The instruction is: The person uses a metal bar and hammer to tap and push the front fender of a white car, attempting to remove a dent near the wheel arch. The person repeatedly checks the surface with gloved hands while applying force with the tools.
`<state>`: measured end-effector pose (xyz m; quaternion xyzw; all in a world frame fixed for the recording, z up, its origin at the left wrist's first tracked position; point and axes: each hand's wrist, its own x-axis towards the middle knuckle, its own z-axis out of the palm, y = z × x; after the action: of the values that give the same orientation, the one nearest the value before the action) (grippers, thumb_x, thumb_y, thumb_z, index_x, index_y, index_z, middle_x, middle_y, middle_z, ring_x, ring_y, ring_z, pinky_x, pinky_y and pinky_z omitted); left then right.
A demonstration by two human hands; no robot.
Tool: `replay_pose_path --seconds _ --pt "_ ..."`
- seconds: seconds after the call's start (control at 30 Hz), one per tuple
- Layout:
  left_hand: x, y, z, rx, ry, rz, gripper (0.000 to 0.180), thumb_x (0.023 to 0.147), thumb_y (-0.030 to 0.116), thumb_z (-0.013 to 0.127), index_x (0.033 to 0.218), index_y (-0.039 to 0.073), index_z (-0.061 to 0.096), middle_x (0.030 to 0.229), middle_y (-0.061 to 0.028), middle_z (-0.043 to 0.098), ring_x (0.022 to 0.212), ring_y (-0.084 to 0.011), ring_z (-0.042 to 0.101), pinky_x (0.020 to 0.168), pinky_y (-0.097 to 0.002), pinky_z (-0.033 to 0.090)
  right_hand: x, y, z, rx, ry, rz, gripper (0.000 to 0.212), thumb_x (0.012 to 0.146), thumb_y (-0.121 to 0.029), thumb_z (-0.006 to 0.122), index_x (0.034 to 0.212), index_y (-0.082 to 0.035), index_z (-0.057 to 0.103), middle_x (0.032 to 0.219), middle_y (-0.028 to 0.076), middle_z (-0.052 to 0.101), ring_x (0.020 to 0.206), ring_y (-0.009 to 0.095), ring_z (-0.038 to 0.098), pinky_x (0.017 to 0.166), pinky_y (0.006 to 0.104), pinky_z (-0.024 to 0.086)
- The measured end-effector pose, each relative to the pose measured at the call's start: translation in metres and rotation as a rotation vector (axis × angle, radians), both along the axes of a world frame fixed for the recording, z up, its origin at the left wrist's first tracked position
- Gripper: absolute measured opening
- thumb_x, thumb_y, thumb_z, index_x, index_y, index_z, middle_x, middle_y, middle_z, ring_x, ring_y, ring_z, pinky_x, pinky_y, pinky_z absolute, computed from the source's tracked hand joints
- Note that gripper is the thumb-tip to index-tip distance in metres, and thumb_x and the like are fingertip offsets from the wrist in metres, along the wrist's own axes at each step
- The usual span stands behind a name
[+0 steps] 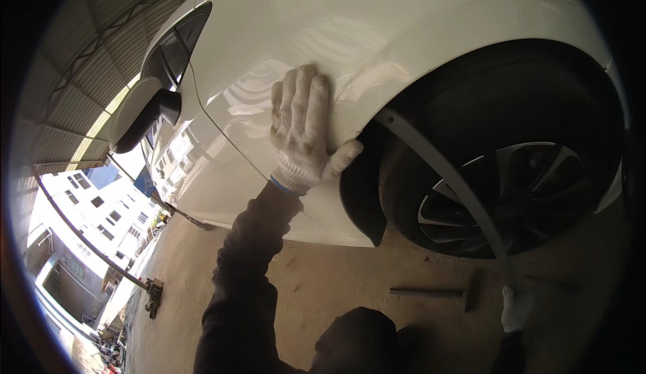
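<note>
My left hand [301, 122], in a soiled white knit glove, lies flat on the white car's fender [377, 38], fingers stretched up and thumb out toward the wheel arch edge. Around the end of a long, curved-looking grey pry bar [457, 182] my right hand [513, 311] is closed, also gloved in white. From there the bar rises across the wheel [498, 192], and its far end, with a small hole, sits at the front of the wheel arch gap by the fender edge. Creased, dented metal shows beside my left fingers.
A hammer [431, 293] lies on the dusty floor [323, 273] below the tire. The side mirror [141, 115] juts out at the left. Farther left stand a floor jack [154, 296] with a long handle and white buildings [108, 206].
</note>
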<state>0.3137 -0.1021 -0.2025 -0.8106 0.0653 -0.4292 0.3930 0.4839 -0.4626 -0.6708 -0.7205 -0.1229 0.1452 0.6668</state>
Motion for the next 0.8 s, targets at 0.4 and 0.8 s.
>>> replay_pose_path --seconds 0.4,0.8 --pt "0.068 -0.073 0.040 0.048 0.334 -0.004 0.091 0.076 0.051 0.079 0.147 0.004 0.047 0.153 -0.0209 0.044 0.145 -0.0383 0.038 0.119 -0.0576 0.030 0.007 -0.042 0.071 -0.152 -0.076 -0.042 0.046 0.085 -0.031 0.076 0.066 0.008 0.062 0.057 0.013 0.061 0.053 0.014 0.058 0.049 0.0380 0.039" --pt "0.081 -0.092 0.045 0.053 0.388 -0.009 0.092 0.069 0.032 0.085 0.147 0.004 0.046 0.155 -0.0193 0.042 0.147 -0.0362 0.036 0.121 -0.0574 0.027 0.006 -0.064 0.089 -0.425 -0.158 -0.049 0.053 0.084 -0.038 0.076 0.063 0.008 0.058 0.055 0.015 0.056 0.049 0.022 0.053 0.049 0.0440 0.036"
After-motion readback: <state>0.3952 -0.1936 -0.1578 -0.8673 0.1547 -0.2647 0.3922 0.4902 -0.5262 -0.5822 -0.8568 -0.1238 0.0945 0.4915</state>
